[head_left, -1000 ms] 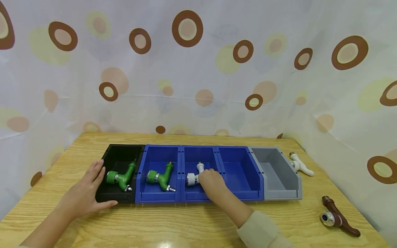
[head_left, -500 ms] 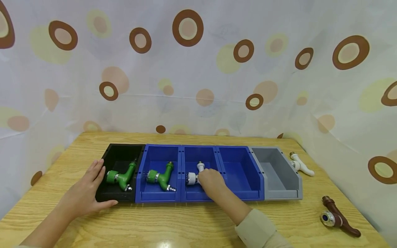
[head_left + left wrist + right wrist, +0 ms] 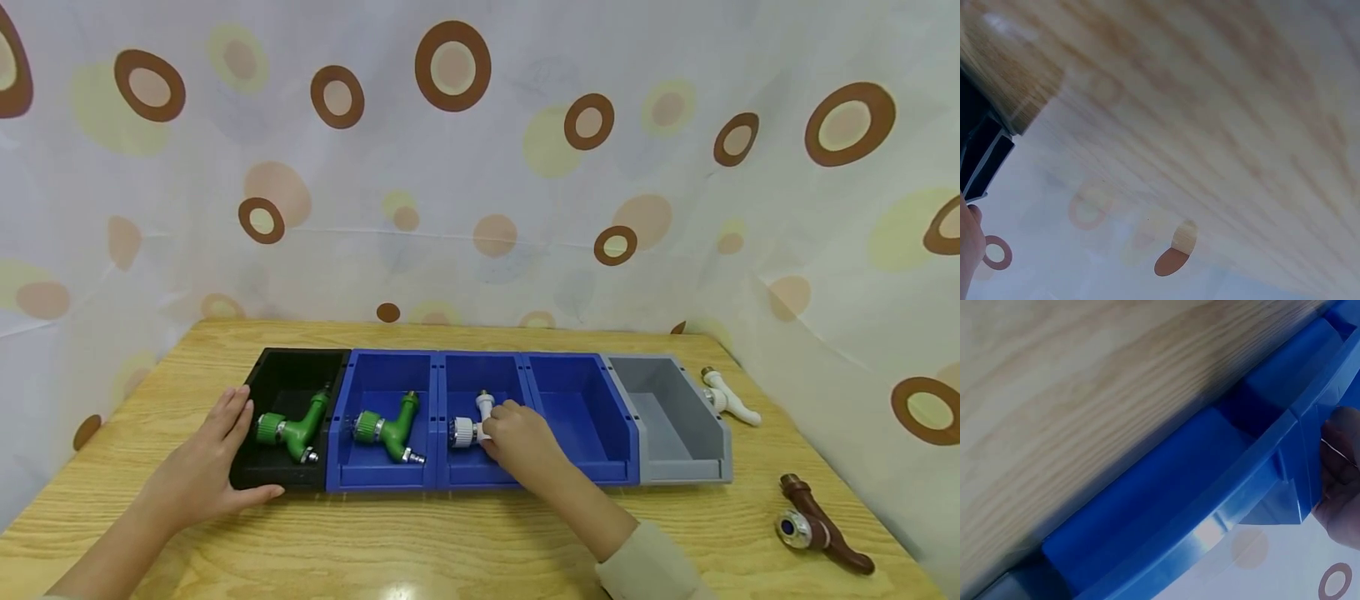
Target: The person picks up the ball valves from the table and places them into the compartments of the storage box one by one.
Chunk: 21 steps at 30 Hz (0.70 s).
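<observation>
My right hand reaches into the middle blue bin and curls its fingers at a white tap. The tap's ribbed knob and brass-ended inlet show; its spout is hidden by the hand. In the right wrist view, the curled fingers appear at the edge beyond the blue bin wall. My left hand, fingers extended, rests against the left side of the black bin. One green tap lies in that bin, another green tap in the blue bin beside it.
Further right in the row are another blue bin and a grey bin, with nothing inside. A second white tap lies right of the grey bin. Nearer the front, a brown tap lies on the wooden table.
My right hand has shifted slightly right, baring a bit more of the white tap, which stays in place. My left hand has not moved.
</observation>
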Each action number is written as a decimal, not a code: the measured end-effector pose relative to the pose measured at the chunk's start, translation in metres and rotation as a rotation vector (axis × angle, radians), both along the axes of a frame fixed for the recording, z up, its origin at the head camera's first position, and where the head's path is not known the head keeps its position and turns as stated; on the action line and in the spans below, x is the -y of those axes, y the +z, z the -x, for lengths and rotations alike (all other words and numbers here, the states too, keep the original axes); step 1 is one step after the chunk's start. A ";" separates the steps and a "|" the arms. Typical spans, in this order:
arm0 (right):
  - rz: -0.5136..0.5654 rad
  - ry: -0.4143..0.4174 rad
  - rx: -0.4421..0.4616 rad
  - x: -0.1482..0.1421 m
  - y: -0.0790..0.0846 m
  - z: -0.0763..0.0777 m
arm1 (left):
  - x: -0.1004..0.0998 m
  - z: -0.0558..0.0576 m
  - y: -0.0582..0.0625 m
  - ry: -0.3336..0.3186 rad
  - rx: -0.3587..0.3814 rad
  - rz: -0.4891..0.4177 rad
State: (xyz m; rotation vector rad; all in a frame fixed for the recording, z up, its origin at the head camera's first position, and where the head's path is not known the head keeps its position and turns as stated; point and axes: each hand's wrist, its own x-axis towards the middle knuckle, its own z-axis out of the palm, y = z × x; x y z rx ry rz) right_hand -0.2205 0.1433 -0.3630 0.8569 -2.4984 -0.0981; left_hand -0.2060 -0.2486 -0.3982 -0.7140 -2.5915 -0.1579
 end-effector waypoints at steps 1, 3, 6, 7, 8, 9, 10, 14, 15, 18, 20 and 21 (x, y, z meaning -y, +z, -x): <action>0.035 0.022 -0.028 -0.002 0.000 -0.001 | 0.000 0.000 0.000 -0.001 -0.003 0.001; 0.108 0.061 -0.067 -0.007 -0.001 -0.002 | 0.000 0.000 0.000 -0.003 -0.010 0.001; 0.191 0.094 -0.086 -0.015 -0.001 -0.004 | 0.000 0.000 0.000 -0.004 -0.012 -0.001; 0.213 0.097 -0.086 -0.017 -0.001 -0.005 | 0.000 0.000 0.000 -0.004 -0.012 -0.001; 0.234 0.101 -0.083 -0.020 -0.001 -0.005 | 0.000 0.000 0.000 -0.005 -0.013 -0.002; 0.257 0.105 -0.079 -0.022 -0.002 -0.005 | 0.001 0.000 0.000 -0.006 -0.015 -0.003; 0.273 0.107 -0.077 -0.025 -0.002 -0.006 | 0.001 0.000 0.000 -0.007 -0.016 -0.004; 0.329 0.117 -0.070 -0.036 -0.004 -0.006 | 0.001 0.000 0.000 -0.012 -0.022 -0.007; 0.340 0.119 -0.068 -0.039 -0.005 -0.007 | 0.001 0.000 0.000 -0.011 -0.020 -0.009; 0.368 0.126 -0.067 -0.047 -0.005 -0.007 | 0.001 0.000 -0.001 -0.011 -0.015 -0.011; 0.378 0.132 -0.069 -0.051 -0.005 -0.008 | 0.000 0.000 -0.001 -0.009 -0.009 -0.012; 0.379 0.133 -0.070 -0.053 -0.005 -0.008 | 0.000 0.000 -0.001 -0.010 -0.009 -0.011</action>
